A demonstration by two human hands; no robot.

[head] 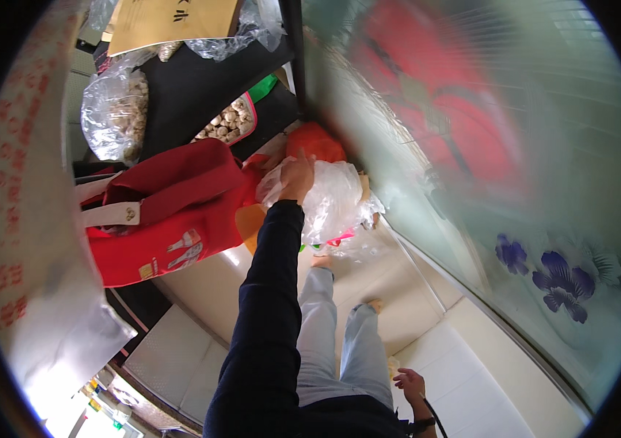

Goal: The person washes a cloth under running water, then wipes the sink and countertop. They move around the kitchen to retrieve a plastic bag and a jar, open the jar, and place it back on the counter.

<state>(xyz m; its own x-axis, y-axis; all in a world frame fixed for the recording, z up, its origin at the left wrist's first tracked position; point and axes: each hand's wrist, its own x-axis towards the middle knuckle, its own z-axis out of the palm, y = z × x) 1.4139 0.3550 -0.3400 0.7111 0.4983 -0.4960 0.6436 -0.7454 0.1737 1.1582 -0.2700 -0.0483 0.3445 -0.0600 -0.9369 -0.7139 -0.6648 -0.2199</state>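
Observation:
My left hand (298,176) reaches forward at the clear plastic bags (332,197), its back towards the camera. Its fingers lie beside a red-orange bag (316,143); whether they grip the plastic is hidden. Left of the hand, a red fabric bag (179,219) with a darker red strap bears printed bottles. My right hand (410,383) hangs low at the right with loosely curled fingers and nothing in it, a dark band around its wrist.
A black shelf (184,93) holds a pink-rimmed container of small pale bulbs or mushrooms (228,123), a filled clear bag (118,115) and brown packaging (173,22). Frosted glass with purple flowers (562,279) stands right. A pale sheet with red writing (31,219) hangs left.

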